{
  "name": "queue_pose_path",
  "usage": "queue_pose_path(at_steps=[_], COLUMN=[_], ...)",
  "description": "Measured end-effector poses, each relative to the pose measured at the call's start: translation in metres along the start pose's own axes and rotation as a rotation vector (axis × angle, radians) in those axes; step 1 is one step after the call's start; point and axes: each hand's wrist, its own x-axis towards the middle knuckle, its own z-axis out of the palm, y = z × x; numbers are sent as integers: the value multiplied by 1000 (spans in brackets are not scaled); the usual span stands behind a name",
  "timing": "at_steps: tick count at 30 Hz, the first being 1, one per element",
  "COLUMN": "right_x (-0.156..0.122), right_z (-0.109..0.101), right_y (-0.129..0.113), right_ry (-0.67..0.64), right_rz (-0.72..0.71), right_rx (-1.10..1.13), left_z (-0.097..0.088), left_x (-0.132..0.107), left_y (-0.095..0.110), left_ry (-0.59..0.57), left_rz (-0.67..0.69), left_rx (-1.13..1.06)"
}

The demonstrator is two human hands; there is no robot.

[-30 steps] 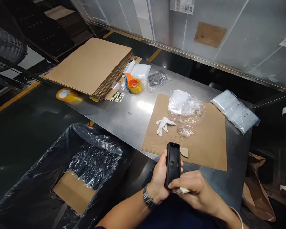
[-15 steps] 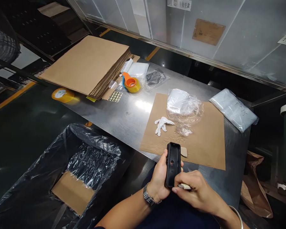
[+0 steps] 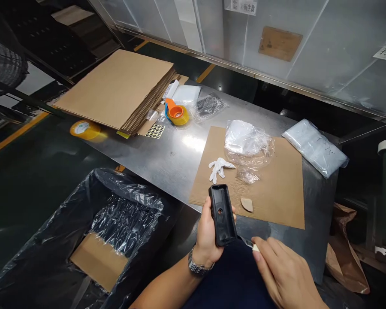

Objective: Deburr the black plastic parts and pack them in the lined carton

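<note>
My left hand (image 3: 209, 240) is wrapped round a black, trough-shaped part (image 3: 224, 221), its hollow side facing up and a small round hole in its floor. The part is held over the table's near edge, tilted slightly. Just right of its lower end, my right hand (image 3: 281, 268) grips a small knife (image 3: 251, 244) with a pale handle. The thin blade points left at the part's lower corner; whether it touches cannot be made out. A small tan quarter-round piece (image 3: 247, 204) lies on the cardboard sheet (image 3: 279, 184) beyond my hands, with a crumpled white glove (image 3: 219, 168) farther left.
Clear plastic bags (image 3: 247, 137) lie on the cardboard, and a wrapped pack (image 3: 315, 148) sits to its right. Stacked cardboard (image 3: 116, 86), a tape dispenser (image 3: 177, 113) and a tape roll (image 3: 83, 128) occupy the metal table's left. A black-lined bin (image 3: 61, 214) stands lower left.
My left hand has moved a little left, turning the black part. My right hand has drawn away to the right and down with the knife, exposing its blade and the whole tan piece.
</note>
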Motion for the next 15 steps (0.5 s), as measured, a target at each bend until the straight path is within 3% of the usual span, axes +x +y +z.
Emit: queue_pose_path(at_steps=[6,15], right_x=[-1,-1], right_z=[2,2], right_y=[-9,-12], right_ry=[76,73], right_rz=[-67,-102], right_rx=[-131,-179], left_z=[2,2], left_x=[-6,-10], left_y=[-2,-2], left_ry=[-5,-36], left_rz=[52,97], left_rx=[3,16])
